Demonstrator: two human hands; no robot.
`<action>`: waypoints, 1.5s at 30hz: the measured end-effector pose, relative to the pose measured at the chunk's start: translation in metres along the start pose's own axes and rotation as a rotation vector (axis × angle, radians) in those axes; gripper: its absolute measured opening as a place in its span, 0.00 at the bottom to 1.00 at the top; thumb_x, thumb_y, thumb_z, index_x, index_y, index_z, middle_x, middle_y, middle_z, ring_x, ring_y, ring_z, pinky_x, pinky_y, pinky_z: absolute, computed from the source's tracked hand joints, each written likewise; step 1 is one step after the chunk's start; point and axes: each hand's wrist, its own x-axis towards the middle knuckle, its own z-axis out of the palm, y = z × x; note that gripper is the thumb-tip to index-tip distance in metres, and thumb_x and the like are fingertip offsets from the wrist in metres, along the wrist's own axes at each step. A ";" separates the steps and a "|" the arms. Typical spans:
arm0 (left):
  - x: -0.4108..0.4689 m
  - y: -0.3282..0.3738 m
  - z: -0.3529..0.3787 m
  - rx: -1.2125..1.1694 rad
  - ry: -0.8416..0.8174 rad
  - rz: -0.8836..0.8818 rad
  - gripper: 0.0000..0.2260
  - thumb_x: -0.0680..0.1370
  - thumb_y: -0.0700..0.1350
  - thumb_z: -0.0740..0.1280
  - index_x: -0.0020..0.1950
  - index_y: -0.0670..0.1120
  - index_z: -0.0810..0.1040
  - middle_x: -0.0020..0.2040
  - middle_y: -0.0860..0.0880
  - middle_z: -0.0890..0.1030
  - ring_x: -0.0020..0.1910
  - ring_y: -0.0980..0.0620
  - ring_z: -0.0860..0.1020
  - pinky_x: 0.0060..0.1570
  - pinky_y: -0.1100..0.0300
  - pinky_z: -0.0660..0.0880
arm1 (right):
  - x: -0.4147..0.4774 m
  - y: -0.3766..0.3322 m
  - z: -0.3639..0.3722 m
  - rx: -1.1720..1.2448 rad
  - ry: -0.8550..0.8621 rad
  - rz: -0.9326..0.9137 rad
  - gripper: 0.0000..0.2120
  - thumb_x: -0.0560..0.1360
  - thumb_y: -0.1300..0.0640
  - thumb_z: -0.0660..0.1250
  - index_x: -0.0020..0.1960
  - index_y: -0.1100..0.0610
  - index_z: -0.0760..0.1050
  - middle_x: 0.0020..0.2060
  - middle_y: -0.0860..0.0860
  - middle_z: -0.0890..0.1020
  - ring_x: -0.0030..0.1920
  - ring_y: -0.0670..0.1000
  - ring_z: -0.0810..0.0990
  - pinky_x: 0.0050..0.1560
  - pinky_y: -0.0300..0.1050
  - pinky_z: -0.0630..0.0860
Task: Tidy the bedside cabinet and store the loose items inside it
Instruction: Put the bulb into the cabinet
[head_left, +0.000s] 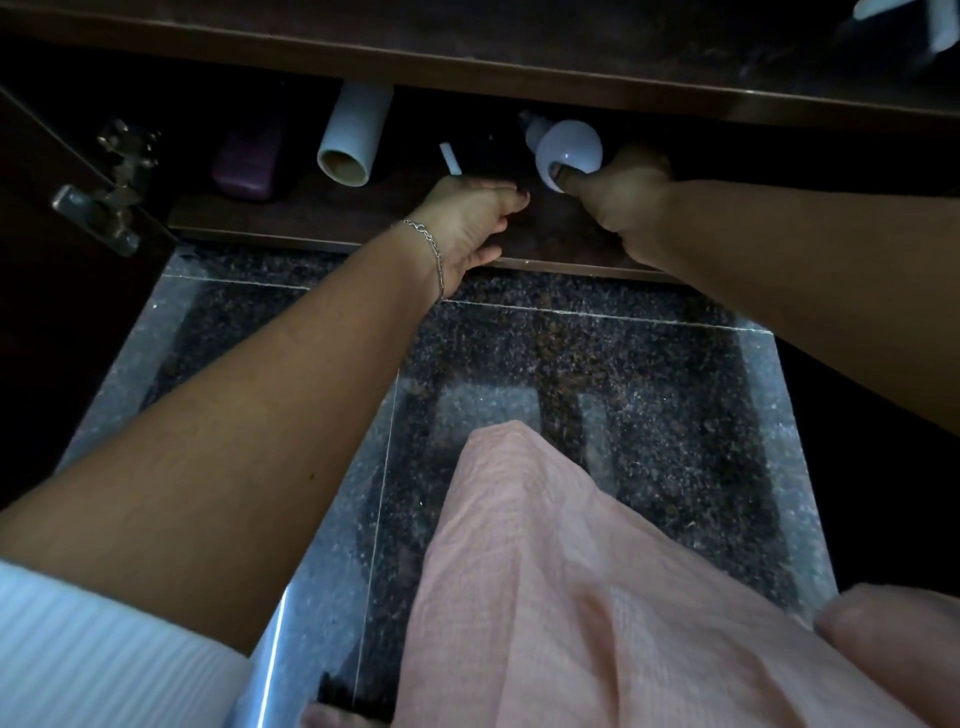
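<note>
The dark wooden bedside cabinet (322, 236) stands open, and both my hands reach onto its bottom shelf. My right hand (621, 189) grips a white light bulb (566, 148) lying at the shelf's right. My left hand (470, 223) rests on the shelf's front part with its fingers curled; a small white stick (450, 158) pokes out just beyond its fingertips, and I cannot tell whether the hand holds it. A white roll (353, 137) and a dark purple case (249, 163) lie further left on the shelf.
The open cabinet door with its metal hinge (106, 202) hangs at the left. The cabinet top (519, 47) overhangs the shelf, with white objects (914, 21) at its far right. Speckled granite floor (571, 374) lies below, with my knee in pink cloth (545, 571).
</note>
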 end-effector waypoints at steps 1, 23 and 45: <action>0.000 0.000 0.000 0.003 0.000 0.000 0.12 0.77 0.42 0.67 0.61 0.45 0.77 0.52 0.51 0.77 0.53 0.55 0.74 0.57 0.56 0.73 | 0.002 0.002 0.000 -0.001 0.022 0.006 0.33 0.73 0.42 0.69 0.71 0.59 0.67 0.67 0.56 0.74 0.66 0.57 0.73 0.64 0.49 0.72; 0.008 0.000 -0.004 -0.003 0.025 0.005 0.13 0.76 0.42 0.68 0.61 0.45 0.75 0.50 0.49 0.78 0.49 0.54 0.76 0.53 0.57 0.74 | -0.009 0.002 0.013 -0.034 0.080 -0.054 0.42 0.67 0.42 0.75 0.73 0.55 0.60 0.68 0.51 0.69 0.68 0.52 0.69 0.64 0.43 0.69; 0.023 -0.018 -0.077 0.077 0.823 0.336 0.12 0.63 0.46 0.67 0.45 0.55 0.74 0.52 0.48 0.81 0.52 0.50 0.80 0.58 0.55 0.75 | -0.055 -0.036 0.028 -0.340 0.078 -0.195 0.47 0.70 0.38 0.70 0.76 0.56 0.49 0.74 0.54 0.59 0.75 0.57 0.56 0.73 0.54 0.59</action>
